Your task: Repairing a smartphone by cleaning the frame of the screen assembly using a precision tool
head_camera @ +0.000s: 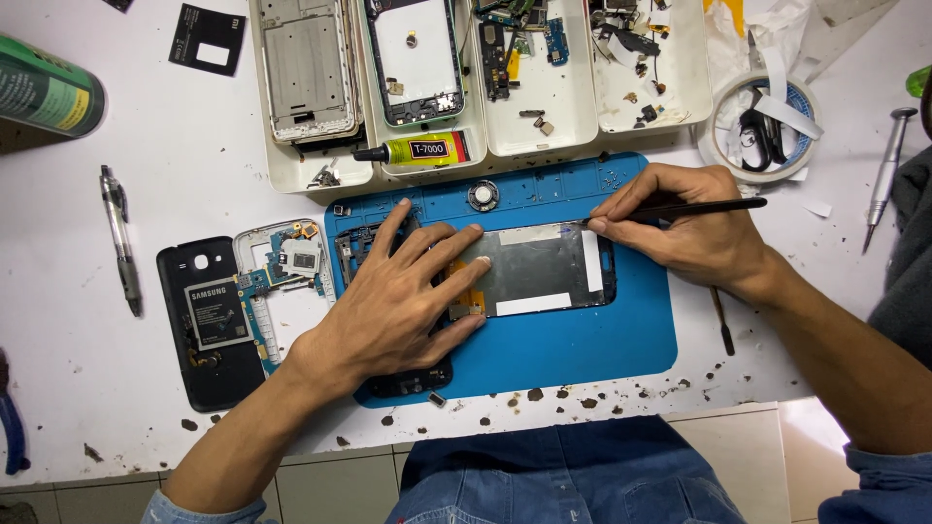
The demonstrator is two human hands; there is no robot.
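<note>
Head view: phone display assembly [539, 270] lies back-side up on the blue repair mat [582, 349], long axis running left-right across the worktop [97, 388], dead centre between both hands. Left hand [403, 301] is flat and spread, fingers splayed over the assembly's left end, palm pinning it to the mat; it is the nearer hand, in full contact. Right hand [694, 228] comes in from the right, fingers closed in a pen-style pinch on a thin black pry tool [680, 209]; the tool lies nearly parallel to the long axis, tip pointing left and meeting the top edge near the upper right corner, beside a white tape strip [591, 260]. Glue tube [419, 149] sits just beyond the mat in the parts tray [544, 131]. Black back cover [209, 325] and stripped mid-frame [286, 277] lie left of the mat, apart from both hands.
</note>
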